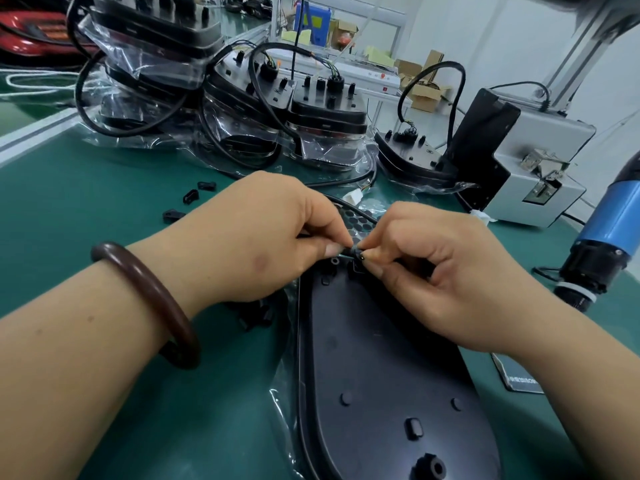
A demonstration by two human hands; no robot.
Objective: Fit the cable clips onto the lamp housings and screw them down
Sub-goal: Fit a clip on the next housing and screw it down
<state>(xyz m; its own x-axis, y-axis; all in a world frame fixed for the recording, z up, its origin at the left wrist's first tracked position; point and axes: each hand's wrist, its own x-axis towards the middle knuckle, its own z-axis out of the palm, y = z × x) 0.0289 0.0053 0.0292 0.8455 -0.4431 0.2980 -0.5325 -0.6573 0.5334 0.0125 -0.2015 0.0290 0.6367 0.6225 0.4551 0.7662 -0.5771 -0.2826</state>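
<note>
Clearly both hands meet on one cable clip (354, 252). Spare clips (191, 195) lie loose on the green desk (104, 202) at ten o'clock of the left hand (256, 237), whose fingers (329, 249) pinch the clip from nine o'clock; the right hand (443, 275) pinches it from three. The clip is held over the far end of the lamp housing (381, 358), whose long axis runs twelve to six. A mounting post (335, 261) lies at seven o'clock of the clip, nearer the left hand. The blue screwdriver (613, 226) hangs far off at three.
</note>
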